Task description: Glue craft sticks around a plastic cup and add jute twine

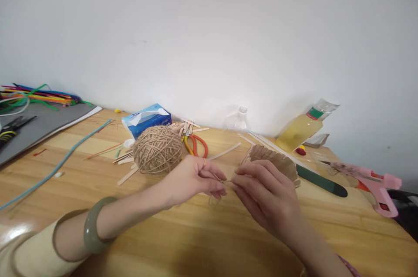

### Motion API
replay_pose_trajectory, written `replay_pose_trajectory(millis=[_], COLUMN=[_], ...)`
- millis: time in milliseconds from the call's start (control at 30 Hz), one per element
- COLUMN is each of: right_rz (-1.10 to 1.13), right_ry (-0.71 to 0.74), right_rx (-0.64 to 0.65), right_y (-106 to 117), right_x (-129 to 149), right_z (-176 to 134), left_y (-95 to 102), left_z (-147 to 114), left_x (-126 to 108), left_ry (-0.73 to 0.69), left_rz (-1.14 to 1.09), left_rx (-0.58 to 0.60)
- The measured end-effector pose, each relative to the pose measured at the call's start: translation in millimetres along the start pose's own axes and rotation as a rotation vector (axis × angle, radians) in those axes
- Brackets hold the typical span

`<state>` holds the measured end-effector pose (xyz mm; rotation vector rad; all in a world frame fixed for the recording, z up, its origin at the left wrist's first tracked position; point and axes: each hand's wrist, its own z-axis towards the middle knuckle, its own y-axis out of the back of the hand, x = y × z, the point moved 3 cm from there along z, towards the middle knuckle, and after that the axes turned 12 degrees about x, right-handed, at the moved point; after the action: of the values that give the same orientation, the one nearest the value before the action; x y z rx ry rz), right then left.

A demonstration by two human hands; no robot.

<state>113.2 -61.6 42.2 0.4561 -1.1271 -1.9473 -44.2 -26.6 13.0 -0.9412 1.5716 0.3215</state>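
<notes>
Between my two hands runs a short piece of thin twine (227, 181), pinched at both sides above the table. My left hand (199, 177) has thumb and fingers closed on it, with a loose strand hanging below. My right hand (266, 190) pinches the other side, its fingertips almost touching the left ones. Just left of my left hand rests a big ball of jute twine (158, 150). Partly hidden behind my right hand is a basket-like piece made of wooden craft sticks (272, 159). Scissors with orange and yellow handles (200, 145) lie behind my left hand.
A blue tissue box (148, 120) and loose craft sticks (187, 126) stand behind the ball. To the right are a bottle of yellow liquid (303, 126), a dark green-handled tool (321, 180) and a pink glue gun (372, 181). Pliers (15, 129) and pipe cleaners (42, 95) lie left.
</notes>
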Motion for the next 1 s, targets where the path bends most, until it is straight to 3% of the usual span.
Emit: replay_pose_trajectory(millis=[200,300,433,600,833,1000], right_rz=[0.876,0.994,0.937,0.730,0.223,0.073], right_ry=[-0.703,-0.831,-0.813,-0.651,-0.349,-0.288], right_rx=[0.016,-0.047,-0.040,-0.001,0.050,0.123], right_y=[-18,-26,-28,-24,-16,-19], right_x=[-9,-11,-9,-6,-4,-6], right_z=[-1,-3,-4,-4,-5,-6], left_y=[0.7,3.3,6.1,4.2,5.0,6.8], left_z=[1,1,0,3,5,6], left_x=[3,5,8,13,10,11], left_ry=[-0.006,0.043,0.089,0.159,0.037,0.033], left_rz=[0.152,0.285,0.394,0.284,0.189,0.182], left_rx=[-0.035,-0.058,0.002,0.137,-0.033,-0.051])
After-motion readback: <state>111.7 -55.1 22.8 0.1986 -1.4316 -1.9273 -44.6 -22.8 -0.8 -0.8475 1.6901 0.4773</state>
